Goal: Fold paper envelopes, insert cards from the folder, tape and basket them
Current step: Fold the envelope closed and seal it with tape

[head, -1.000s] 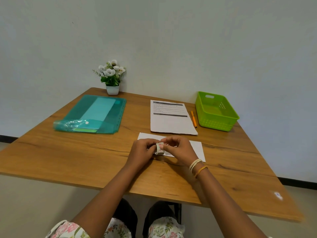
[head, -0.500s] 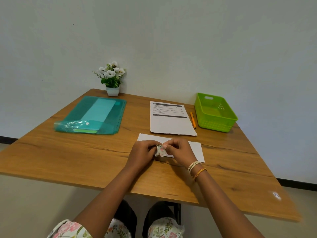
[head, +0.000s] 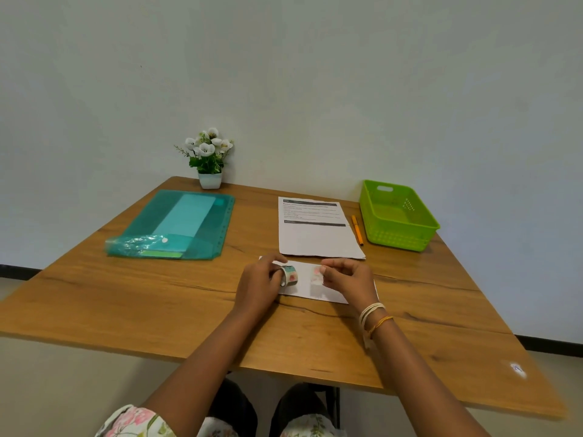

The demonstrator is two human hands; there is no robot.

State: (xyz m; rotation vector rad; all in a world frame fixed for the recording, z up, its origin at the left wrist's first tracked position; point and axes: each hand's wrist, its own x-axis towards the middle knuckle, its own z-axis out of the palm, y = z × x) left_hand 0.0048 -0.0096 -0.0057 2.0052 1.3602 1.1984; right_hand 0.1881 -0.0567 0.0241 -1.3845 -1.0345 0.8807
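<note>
My left hand (head: 260, 283) grips a small roll of patterned tape (head: 289, 275) above a folded white paper envelope (head: 303, 290) that lies flat on the table. My right hand (head: 348, 279) pinches the loose end of the tape strip (head: 316, 274), which stretches between the two hands over the envelope. A teal plastic folder (head: 179, 225) with light cards inside lies at the left. The green basket (head: 396, 216) stands at the back right, and nothing shows inside it.
A printed white sheet (head: 315, 231) lies behind the envelope, with an orange pen (head: 357, 230) beside it. A small white pot of white flowers (head: 209, 162) stands at the back by the wall. The wooden table (head: 157, 310) ends near my knees.
My hands were together on the tape roll. Now my right hand has moved to the right, drawing a strip of tape out from the roll in my left hand.
</note>
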